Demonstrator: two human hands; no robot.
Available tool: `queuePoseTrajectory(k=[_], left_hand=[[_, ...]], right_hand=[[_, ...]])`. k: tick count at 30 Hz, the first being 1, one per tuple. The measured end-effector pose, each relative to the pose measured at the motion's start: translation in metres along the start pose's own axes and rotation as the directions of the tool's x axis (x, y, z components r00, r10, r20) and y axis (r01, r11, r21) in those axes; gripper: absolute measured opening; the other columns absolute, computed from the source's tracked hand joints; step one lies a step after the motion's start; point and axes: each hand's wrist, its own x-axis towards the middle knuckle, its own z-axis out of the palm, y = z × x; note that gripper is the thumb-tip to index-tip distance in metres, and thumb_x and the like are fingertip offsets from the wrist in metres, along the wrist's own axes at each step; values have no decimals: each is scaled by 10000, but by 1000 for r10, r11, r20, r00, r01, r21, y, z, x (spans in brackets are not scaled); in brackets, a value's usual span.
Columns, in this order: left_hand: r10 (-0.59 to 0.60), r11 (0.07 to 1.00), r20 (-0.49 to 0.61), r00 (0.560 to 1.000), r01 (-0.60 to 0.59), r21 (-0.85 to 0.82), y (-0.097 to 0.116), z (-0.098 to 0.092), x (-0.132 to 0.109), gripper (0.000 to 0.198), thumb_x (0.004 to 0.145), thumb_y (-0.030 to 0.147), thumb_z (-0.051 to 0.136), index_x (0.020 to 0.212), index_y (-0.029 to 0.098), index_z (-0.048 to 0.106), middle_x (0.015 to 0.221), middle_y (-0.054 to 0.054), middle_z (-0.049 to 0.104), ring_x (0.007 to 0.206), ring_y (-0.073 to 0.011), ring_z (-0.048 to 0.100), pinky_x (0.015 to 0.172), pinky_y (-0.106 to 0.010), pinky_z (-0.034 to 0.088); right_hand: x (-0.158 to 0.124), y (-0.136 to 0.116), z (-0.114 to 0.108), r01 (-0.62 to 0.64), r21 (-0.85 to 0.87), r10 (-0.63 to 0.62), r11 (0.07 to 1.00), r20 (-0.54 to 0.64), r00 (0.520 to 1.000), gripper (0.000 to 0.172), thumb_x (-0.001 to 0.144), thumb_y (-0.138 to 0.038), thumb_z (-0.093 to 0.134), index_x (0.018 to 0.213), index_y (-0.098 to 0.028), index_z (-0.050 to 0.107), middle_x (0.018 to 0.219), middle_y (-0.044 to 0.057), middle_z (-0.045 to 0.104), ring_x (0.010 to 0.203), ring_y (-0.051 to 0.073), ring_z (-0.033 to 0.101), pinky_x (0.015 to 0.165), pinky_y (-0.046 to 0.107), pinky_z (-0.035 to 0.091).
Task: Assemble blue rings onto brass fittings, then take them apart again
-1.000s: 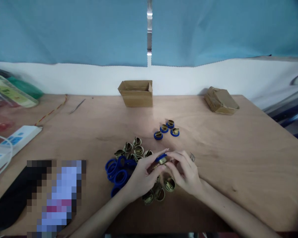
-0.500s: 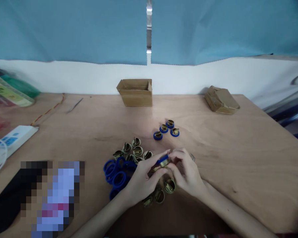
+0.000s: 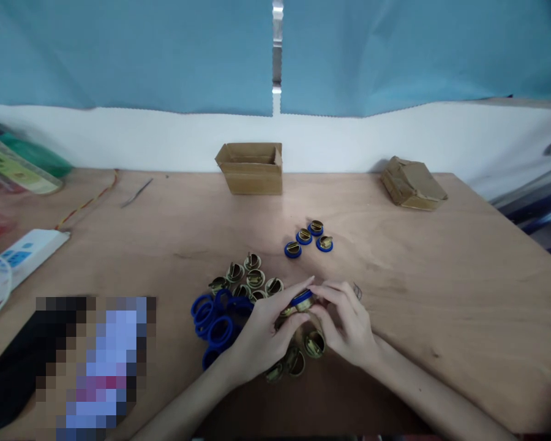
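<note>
Between the fingertips of both hands is a round brass fitting (image 3: pixel 303 304) with a blue ring (image 3: pixel 302 297) around its upper edge. My left hand (image 3: pixel 269 324) grips it from the left, and my right hand (image 3: pixel 344 318) pinches its other side. Beneath and in front of the hands lie loose brass fittings (image 3: pixel 314 344), partly covered by them. More bare brass fittings (image 3: pixel 256 278) are grouped beyond my left hand. A heap of loose blue rings (image 3: pixel 220 331) sits beside my left wrist. Farther off, several ringed fittings (image 3: pixel 304 236) rest on the table.
An open cardboard box (image 3: pixel 256 177) stands at the back, and a crumpled carton (image 3: pixel 413 184) lies at the back right. On the left are a white power strip (image 3: pixel 30 254), tweezers-like metal tool (image 3: pixel 138 192) and a pixelated object (image 3: pixel 105 361). The wooden table (image 3: pixel 441 275) ends at right.
Both hands stay around the brass fitting, whose blue ring now looks more level. My right fingers have shifted slightly over its edge. The whole view has moved a little.
</note>
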Motion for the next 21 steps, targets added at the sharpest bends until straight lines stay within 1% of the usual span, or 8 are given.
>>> queuePoseTrajectory(k=[2, 4, 8, 13, 16, 19, 21], left_hand=[[9, 1000, -6, 1000, -9, 1, -1, 0, 0, 486, 961, 148, 571, 1437, 242, 558, 1404, -69, 668, 1289, -204, 641, 1107, -353, 519], [9, 1000, -11, 1000, -9, 4, -1, 0, -1, 476, 963, 152, 572, 1431, 241, 561, 1400, -74, 671, 1283, -201, 646, 1098, -351, 527], [0, 1000, -17, 1000, 0, 17, -2, 1, 0, 467, 973, 160, 564, 1432, 243, 556, 1392, -72, 677, 1265, -191, 658, 1083, -332, 535], [-7, 1000, -6, 1000, 7, 26, 0, 3, 1, 466, 963, 135, 557, 1415, 247, 565, 1368, -62, 694, 1225, -184, 682, 1051, -305, 552], [-3, 999, -27, 1000, 4, 47, -1, 6, -1, 467, 961, 127, 546, 1414, 243, 550, 1349, -63, 702, 1194, -184, 697, 1034, -310, 567], [-5, 998, -43, 999, 8, 68, -5, 8, -3, 501, 958, 125, 552, 1439, 257, 504, 1387, -64, 672, 1250, -191, 664, 1053, -317, 559], [26, 995, -49, 998, -22, 96, -7, 8, -3, 529, 959, 121, 552, 1459, 272, 470, 1438, -64, 632, 1315, -194, 619, 1078, -318, 544]], right_hand=[[0, -1, 0, 20, -14, -20, 1000, -42, 999, 376, 927, -16, 600, 1271, -166, 569, 1028, 85, 613, 904, 196, 632, 772, 311, 578], [0, -2, 1, 6, 2, -6, 1000, -50, 999, 385, 917, -5, 611, 1265, -166, 573, 1015, 78, 613, 851, 183, 625, 742, 305, 573], [0, -5, 3, -77, 67, 77, 995, -3, 997, 370, 924, -6, 585, 1255, -170, 563, 960, 57, 591, 756, 161, 586, 692, 309, 555], [-1, -3, 3, -129, 97, 127, 987, 29, 992, 313, 933, -24, 545, 1198, -191, 545, 925, 40, 556, 783, 171, 571, 690, 311, 540], [-1, 1, 1, -147, 97, 140, 984, 73, 987, 258, 928, -40, 512, 1130, -200, 515, 945, 45, 543, 806, 180, 565, 686, 317, 533], [-1, 5, -2, -147, 86, 135, 985, 137, 981, 219, 909, -53, 493, 1055, -214, 473, 935, 37, 516, 785, 179, 546, 657, 318, 515], [-1, 7, -3, -147, 80, 132, 986, 169, 977, 211, 897, -64, 498, 1030, -222, 452, 920, 29, 496, 768, 180, 536, 636, 318, 502]])
